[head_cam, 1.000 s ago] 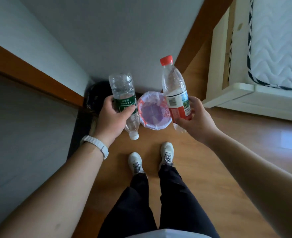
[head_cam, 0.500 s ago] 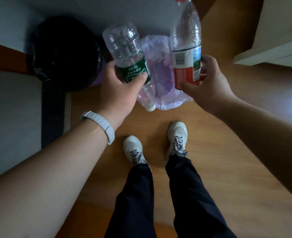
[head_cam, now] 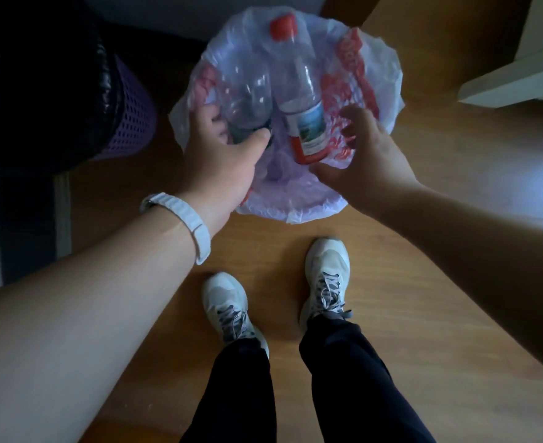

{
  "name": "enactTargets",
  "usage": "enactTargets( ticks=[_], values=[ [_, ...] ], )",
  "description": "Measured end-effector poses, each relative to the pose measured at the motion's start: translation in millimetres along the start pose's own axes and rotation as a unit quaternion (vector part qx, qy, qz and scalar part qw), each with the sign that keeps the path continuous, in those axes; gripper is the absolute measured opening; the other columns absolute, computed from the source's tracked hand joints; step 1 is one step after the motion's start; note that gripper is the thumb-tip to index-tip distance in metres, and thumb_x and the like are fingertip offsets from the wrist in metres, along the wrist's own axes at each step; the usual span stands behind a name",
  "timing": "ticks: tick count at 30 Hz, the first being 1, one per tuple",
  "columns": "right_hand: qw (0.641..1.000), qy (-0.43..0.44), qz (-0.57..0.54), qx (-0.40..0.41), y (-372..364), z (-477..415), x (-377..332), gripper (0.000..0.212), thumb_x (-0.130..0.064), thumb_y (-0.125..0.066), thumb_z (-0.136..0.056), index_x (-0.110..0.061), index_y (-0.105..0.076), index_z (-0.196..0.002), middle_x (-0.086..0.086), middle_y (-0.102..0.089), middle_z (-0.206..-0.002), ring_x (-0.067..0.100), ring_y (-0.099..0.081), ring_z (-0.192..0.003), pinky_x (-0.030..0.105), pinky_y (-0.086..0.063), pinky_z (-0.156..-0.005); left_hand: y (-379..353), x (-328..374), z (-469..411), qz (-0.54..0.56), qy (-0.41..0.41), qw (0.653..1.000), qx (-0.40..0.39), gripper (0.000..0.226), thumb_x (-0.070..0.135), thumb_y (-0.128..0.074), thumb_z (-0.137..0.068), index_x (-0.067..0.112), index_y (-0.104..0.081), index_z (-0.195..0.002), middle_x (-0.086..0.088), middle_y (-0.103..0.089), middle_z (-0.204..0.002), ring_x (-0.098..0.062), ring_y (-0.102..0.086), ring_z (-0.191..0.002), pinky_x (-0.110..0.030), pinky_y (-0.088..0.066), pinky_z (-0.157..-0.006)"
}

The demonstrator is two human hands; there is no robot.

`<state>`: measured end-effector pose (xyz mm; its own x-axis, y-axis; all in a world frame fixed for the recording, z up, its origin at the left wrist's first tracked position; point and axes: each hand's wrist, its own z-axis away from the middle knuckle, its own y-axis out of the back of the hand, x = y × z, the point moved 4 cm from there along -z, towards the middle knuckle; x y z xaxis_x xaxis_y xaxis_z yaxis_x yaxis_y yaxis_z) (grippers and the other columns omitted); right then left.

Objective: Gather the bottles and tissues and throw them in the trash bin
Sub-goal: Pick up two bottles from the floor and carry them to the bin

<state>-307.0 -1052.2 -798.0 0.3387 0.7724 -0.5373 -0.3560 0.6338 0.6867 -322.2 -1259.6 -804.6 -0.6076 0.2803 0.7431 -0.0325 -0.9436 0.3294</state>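
The bottle part of the job looks nearly done. The red-capped bottle (head_cam: 298, 100) is free of any grip and sits tilted over the mouth of the trash bin (head_cam: 388, 71), cap pointing away, seemingly dropping in. The right hand (head_cam: 369, 158) hovers just beside it with fingers spread, holding nothing. The left hand (head_cam: 219, 158) has thumb and fingers curled round the lower end of the clear bottle (head_cam: 247, 91), which hangs over the bin's opening – it only needs letting go. No tissues show anywhere, so I cannot tell whether they are already inside or yet to be gathered.

The bin wears a pale plastic liner (head_cam: 295, 206) and stands on a wooden floor (head_cam: 423, 282), just ahead of the person's light shoes (head_cam: 326, 270). To the left – close by – is a purple basket (head_cam: 129, 110) with a black bag. A white furniture edge (head_cam: 516, 78) shows at upper right.
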Motion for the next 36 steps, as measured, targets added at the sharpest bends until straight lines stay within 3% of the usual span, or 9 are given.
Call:
enactTargets(
  ticks=[5, 9, 13, 15, 18, 23, 32, 36],
  values=[
    [0.996, 0.021, 0.081, -0.005, 19.0, 14.4, -20.7, 0.060, -0.040, -0.066, -0.082, -0.023, -0.043, -0.135, 0.004, -0.050, -0.131, 0.030, -0.051, -0.115, 0.037, -0.045, -0.082, 22.5, 23.1, 25.6, -0.118, -0.054, 0.991, -0.026, 0.056, 0.026, -0.068, -0.088, 0.018, -0.044, -0.138, 0.007, -0.050, -0.133, -0.004, -0.050, -0.121, -0.012, -0.038, -0.096],
    [0.981, 0.067, 0.181, -0.010, 49.3, 29.1, -54.2, 0.057, -0.043, -0.061, -0.085, -0.022, -0.044, -0.135, 0.004, -0.048, -0.134, 0.031, -0.046, -0.119, 0.040, -0.042, -0.083, 44.2, 61.8, 49.7, -0.248, -0.168, 0.952, -0.061, 0.050, 0.032, -0.067, -0.088, 0.015, -0.053, -0.133, -0.001, -0.056, -0.132, -0.013, -0.052, -0.117, -0.018, -0.037, -0.095],
    [0.970, 0.101, 0.222, 0.003, 87.1, 49.0, -98.3, 0.054, -0.047, -0.056, -0.086, -0.020, -0.048, -0.132, 0.005, -0.049, -0.133, 0.032, -0.047, -0.120, 0.044, -0.043, -0.091, 65.2, 108.7, 74.9, -0.316, -0.249, 0.912, -0.085, 0.053, 0.034, -0.062, -0.083, 0.008, -0.057, -0.129, -0.009, -0.059, -0.128, -0.024, -0.055, -0.117, -0.032, -0.043, -0.099],
    [0.967, 0.111, 0.231, 0.016, 108.8, 62.5, -122.8, 0.053, -0.048, -0.056, -0.086, -0.020, -0.050, -0.131, 0.005, -0.050, -0.133, 0.032, -0.047, -0.120, 0.045, -0.043, -0.092, 78.7, 132.5, 88.9, -0.331, -0.271, 0.900, -0.081, 0.053, 0.033, -0.062, -0.083, 0.007, -0.058, -0.129, -0.010, -0.059, -0.129, -0.027, -0.055, -0.120, -0.038, -0.044, -0.101],
    [0.958, 0.125, 0.257, 0.033, 143.4, 88.2, -158.1, 0.051, -0.050, -0.053, -0.087, -0.019, -0.053, -0.127, 0.005, -0.052, -0.131, 0.031, -0.048, -0.119, 0.044, -0.043, -0.091, 100.3, 171.2, 115.0, -0.363, -0.311, 0.875, -0.075, 0.051, 0.032, -0.064, -0.084, 0.008, -0.059, -0.129, -0.012, -0.057, -0.130, -0.029, -0.053, -0.121, -0.035, -0.040, -0.102],
    [0.951, 0.127, 0.274, 0.068, 203.6, 145.4, -214.7, 0.046, -0.052, -0.050, -0.088, -0.022, -0.056, -0.123, 0.002, -0.054, -0.127, 0.028, -0.050, -0.116, 0.041, -0.043, -0.090, 146.2, 240.0, 171.3, -0.393, -0.369, 0.841, -0.049, 0.043, 0.030, -0.066, -0.082, 0.012, -0.062, -0.121, -0.013, -0.059, -0.120, -0.033, -0.057, -0.110, -0.044, -0.050, -0.090],
    [0.951, 0.098, 0.271, 0.115, 291.7, 259.6, -278.5, 0.050, -0.052, -0.054, -0.087, -0.023, -0.054, -0.127, 0.001, -0.056, -0.123, 0.029, -0.053, -0.110, 0.041, -0.044, -0.088, 209.8, 337.5, 269.8, -0.415, -0.394, 0.818, -0.062, 0.050, 0.037, -0.055, -0.082, 0.011, -0.063, -0.123, -0.016, -0.060, -0.126, -0.036, -0.056, -0.115, -0.045, -0.048, -0.095],
    [0.952, 0.070, 0.263, 0.144, 337.7, 303.9, -292.8, 0.046, -0.056, -0.047, -0.089, -0.025, -0.054, -0.123, -0.001, -0.053, -0.125, 0.027, -0.051, -0.114, 0.041, -0.043, -0.091, 211.4, 382.3, 310.8, -0.415, -0.415, 0.806, -0.074, 0.052, 0.040, -0.051, -0.083, 0.012, -0.060, -0.126, -0.016, -0.058, -0.130, -0.035, -0.055, -0.117, -0.046, -0.048, -0.097]
  ],
)
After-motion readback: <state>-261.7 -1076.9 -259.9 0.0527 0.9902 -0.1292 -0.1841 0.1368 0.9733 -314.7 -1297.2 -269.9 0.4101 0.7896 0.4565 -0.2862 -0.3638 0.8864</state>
